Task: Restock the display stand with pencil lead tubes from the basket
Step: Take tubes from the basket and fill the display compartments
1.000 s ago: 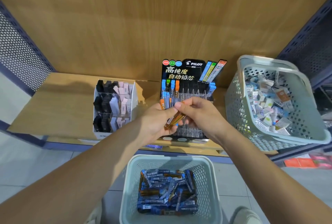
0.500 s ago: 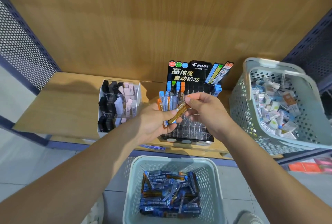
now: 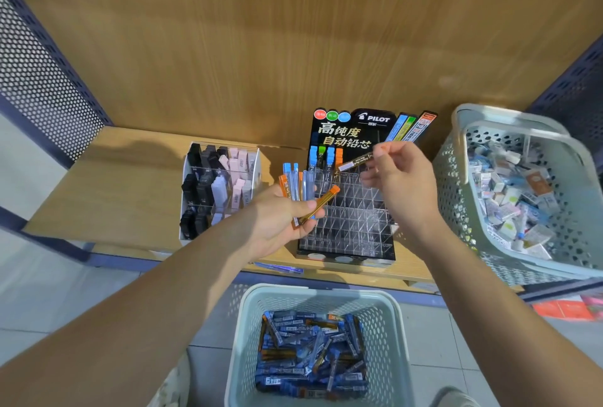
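Wooden shelf (image 3: 114, 184) bearing a display stand (image 3: 352, 217). Over it, right hand (image 3: 404, 184) pinches one lead tube (image 3: 355, 161); left hand (image 3: 277, 224) grips spare tubes (image 3: 297, 181). Likely light, rigid, slippery: hold mid-length.

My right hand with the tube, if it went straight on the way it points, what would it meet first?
Probably the orange-capped tube standing in the back row of the display stand: the right hand pinches a brown tube aimed that way. Depth is unclear.
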